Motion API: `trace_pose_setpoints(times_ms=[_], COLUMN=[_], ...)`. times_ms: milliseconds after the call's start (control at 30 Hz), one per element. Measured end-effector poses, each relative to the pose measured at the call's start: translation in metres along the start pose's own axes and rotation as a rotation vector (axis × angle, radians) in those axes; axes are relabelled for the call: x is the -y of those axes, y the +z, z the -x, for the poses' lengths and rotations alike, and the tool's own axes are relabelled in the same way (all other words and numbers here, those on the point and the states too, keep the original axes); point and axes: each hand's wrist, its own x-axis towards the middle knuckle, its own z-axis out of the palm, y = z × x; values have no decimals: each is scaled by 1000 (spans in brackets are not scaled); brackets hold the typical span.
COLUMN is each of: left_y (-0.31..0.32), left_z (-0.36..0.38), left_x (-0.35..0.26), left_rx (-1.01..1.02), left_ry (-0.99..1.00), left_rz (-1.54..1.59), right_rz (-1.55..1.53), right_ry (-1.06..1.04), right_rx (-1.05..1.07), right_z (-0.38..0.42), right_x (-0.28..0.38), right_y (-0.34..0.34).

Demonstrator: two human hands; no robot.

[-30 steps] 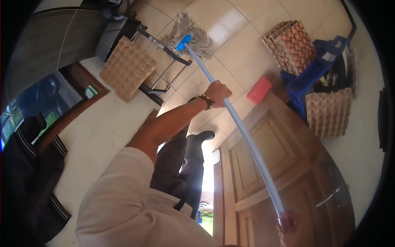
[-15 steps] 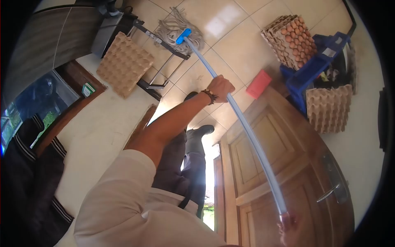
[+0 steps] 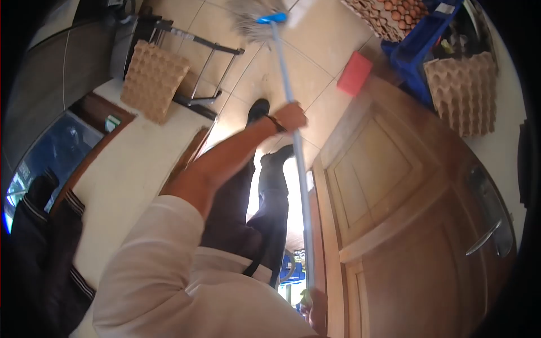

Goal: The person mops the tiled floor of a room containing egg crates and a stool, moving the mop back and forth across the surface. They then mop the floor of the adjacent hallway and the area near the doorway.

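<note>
A string mop (image 3: 248, 23) with grey strands lies on the tiled floor at the top of the view, its blue clamp above a long light-blue handle. Partway down that handle, my left hand (image 3: 291, 117), with a dark bracelet at the wrist, is closed around it. My right hand (image 3: 315, 311) grips the handle's end at the bottom, close to my body; part of it is blurred. The mop strands are smeared by motion.
A wooden door (image 3: 394, 186) stands open at right, with a red block-like object (image 3: 354, 74) by its edge. Egg trays with eggs (image 3: 403, 16), a blue crate (image 3: 414, 59) and an empty egg tray (image 3: 465, 93) are beyond. Left are another egg tray (image 3: 153, 81) and a metal-framed stand (image 3: 211, 73).
The mop head has moved farther forward and up in the view. The handle has swung more upright, and my right hand has come left toward my body. The camera view has shifted too.
</note>
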Motion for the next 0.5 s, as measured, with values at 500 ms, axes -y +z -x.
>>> trace_pose_setpoints(times_ms=[500], left_y=[56], left_z=[38], left_x=[-97], left_rx=[-174], left_ry=[-93], left_rz=[119], right_rz=[300], right_ry=[-219], right_rx=[75], right_z=[-29], right_x=[-48], right_y=[-87])
